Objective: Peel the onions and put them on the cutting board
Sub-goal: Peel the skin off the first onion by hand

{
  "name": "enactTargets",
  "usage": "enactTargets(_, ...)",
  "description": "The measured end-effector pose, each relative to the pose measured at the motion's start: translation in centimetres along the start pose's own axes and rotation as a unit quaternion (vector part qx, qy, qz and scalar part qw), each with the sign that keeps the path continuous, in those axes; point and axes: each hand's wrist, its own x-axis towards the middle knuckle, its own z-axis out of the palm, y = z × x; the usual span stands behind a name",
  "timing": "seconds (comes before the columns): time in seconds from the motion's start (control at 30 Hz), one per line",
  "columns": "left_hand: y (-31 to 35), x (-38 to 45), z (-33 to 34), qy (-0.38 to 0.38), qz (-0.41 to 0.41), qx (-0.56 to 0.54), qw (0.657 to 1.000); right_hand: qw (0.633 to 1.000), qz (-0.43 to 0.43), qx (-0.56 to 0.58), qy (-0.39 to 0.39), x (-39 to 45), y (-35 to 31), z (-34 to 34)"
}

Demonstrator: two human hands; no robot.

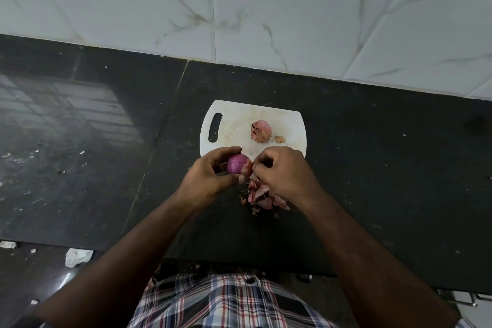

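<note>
Onion point(237, 164), partly peeled, was held above the near edge of the cutting board point(239, 120).
On the board lay a second onion point(261, 131) with a scrap beside it; a pile of skins point(262, 196) sat on the dark counter point(372, 141) under the hands. Left hand point(210, 173) curled round the onion; right hand point(285, 173) pinched skin at its side.

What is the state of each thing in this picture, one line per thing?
Onion in hands: mostly peeled, purple and smooth, held above the board's near edge.
Onion on board: dry skin still partly on, resting.
Cutting board: flat on the counter, stained.
Peel pile: loose on the counter.
Left hand: grips the onion.
Right hand: pinches a skin piece.
</note>
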Motion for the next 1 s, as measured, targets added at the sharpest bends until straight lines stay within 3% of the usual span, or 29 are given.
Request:
enactTargets(0.23,0.3,-0.4,0.3,-0.020,0.000,-0.019,1.000,0.999,0.013,-0.011,-0.048,-0.1,0.1,-0.2)
enactTargets(0.33,0.2,-0.6,0.3,-0.038,-0.008,-0.059,0.997,0.996,0.029,0.077,-0.023,0.0,0.6,-0.8)
enactTargets(0.43,0.3,-0.5,0.2,-0.035,-0.001,-0.057,0.998,0.978,0.053,0.199,-0.044,-0.1,0.7,-1.5)
enactTargets(0.67,0.8,-0.5,0.2,-0.033,0.018,0.022,0.999,0.997,0.025,0.066,-0.042,-0.3,-0.2,-1.9)
enactTargets(0.8,1.3,-0.8,0.6,-0.034,0.035,0.085,0.995,0.996,0.041,0.040,-0.062,-0.2,-0.6,-1.8)
enactTargets(1.0,1.5,-0.6,0.8,-0.031,0.048,0.082,0.995,0.995,0.037,0.042,-0.081,-0.7,-0.7,-1.1)
